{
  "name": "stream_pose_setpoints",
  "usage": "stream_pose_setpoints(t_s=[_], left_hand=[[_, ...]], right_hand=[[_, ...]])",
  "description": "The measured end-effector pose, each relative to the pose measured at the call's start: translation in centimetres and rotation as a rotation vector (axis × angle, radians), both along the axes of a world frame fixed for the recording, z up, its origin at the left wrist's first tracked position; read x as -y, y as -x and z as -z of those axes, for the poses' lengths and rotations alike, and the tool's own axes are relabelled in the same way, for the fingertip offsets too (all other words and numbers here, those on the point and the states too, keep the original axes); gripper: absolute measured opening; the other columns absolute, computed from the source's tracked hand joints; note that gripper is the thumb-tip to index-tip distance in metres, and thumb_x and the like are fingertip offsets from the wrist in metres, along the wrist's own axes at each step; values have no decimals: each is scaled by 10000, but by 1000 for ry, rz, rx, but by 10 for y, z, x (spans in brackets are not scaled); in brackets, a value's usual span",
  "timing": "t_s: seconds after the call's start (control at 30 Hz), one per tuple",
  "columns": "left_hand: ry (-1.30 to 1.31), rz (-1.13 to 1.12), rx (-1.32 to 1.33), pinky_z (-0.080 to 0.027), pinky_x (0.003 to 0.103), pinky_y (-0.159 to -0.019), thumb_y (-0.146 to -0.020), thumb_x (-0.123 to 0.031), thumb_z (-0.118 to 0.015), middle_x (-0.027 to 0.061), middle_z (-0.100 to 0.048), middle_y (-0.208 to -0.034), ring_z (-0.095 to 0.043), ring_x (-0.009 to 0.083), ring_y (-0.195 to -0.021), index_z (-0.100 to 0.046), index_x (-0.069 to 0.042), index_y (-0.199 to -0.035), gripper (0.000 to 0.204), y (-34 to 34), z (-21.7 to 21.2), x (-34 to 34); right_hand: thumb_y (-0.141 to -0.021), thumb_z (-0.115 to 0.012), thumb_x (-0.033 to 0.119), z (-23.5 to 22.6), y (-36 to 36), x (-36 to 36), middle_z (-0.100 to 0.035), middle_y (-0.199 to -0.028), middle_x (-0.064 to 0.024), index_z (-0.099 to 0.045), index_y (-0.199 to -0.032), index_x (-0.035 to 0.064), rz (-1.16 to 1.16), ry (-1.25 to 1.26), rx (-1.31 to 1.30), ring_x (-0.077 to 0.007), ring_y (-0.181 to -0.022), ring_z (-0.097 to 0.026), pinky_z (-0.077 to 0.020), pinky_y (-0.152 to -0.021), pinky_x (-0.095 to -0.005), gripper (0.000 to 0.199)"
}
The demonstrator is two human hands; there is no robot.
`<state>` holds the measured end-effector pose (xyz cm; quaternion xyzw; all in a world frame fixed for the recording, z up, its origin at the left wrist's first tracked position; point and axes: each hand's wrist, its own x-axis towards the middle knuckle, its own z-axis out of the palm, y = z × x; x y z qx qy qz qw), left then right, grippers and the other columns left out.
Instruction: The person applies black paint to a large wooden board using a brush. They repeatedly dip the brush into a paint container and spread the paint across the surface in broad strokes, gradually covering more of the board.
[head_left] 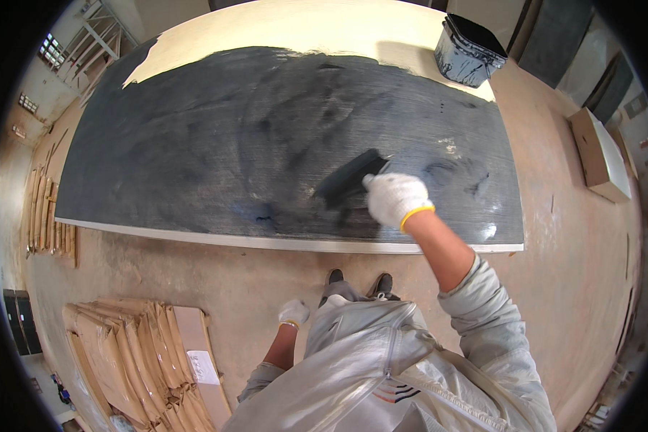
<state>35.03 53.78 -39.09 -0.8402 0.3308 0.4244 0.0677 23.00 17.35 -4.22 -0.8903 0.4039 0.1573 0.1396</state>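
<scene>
My right hand (399,199), in a white knit glove with a yellow cuff, is closed round the handle of a black paint roller (349,178). The roller lies slantwise on a large board (194,144), whose near part is coated in streaky black paint. Along the far side a pale cream strip of the board (302,29) is bare of paint. My left hand (294,312), gloved the same way, hangs low beside my body, away from the board; its fingers look curled in, with nothing seen in them.
A paint-smeared black bucket (471,54) stands on the board's far right corner. Brown-wrapped flat panels (133,353) are stacked at the lower left, and more wrapped pieces (47,216) lean at the left. A cardboard box (599,155) sits on the floor to the right.
</scene>
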Motion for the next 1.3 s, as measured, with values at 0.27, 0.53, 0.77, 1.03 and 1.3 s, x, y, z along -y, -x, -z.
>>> stream_pose_setpoints(t_s=[0.27,0.53,0.77,1.03,1.3], left_hand=[[-306,-235,-238,-585,513,-974,-974,-261,-531,273,-782,-1123,-763,412,-1104,-816,-73,-1136,379,-19,132,-95],[48,-236,-354,-571,390,-566,-1032,-282,-596,104,-757,-858,-703,245,-633,-755,-49,-1137,300,-53,143,-53],[129,-476,-485,-577,362,-582,-1043,-272,-617,80,-773,-922,-713,202,-683,-767,-78,-1174,278,-55,89,37],[22,-518,-521,-577,383,-543,-1054,-234,-621,123,-756,-882,-688,219,-618,-762,-58,-1210,275,-65,100,31],[41,-672,-553,-532,391,-485,-1041,-221,-651,134,-751,-889,-682,237,-590,-752,-33,-1213,275,-72,86,24]], right_hand=[[-980,-550,156,-1,-16,-28,-799,-1045,-252,-738,-1114,-14,-70,22,-12,-397,-984,-800,-634,-841,-500,286],[-1036,-498,175,6,-10,-45,-801,-1045,-227,-650,-1205,23,13,8,-140,-385,-959,-803,-627,-815,-519,273],[-1022,-549,215,-5,66,49,-796,-1078,-229,-676,-1203,22,295,182,-197,-399,-1021,-783,-615,-886,-516,293],[-992,-630,245,-8,62,80,-812,-1062,-216,-819,-1108,45,220,161,-274,-376,-993,-808,-638,-798,-512,299],[-1007,-543,149,-22,59,95,-804,-1076,-210,-744,-1268,73,196,99,-334,-380,-998,-794,-625,-837,-520,339]])
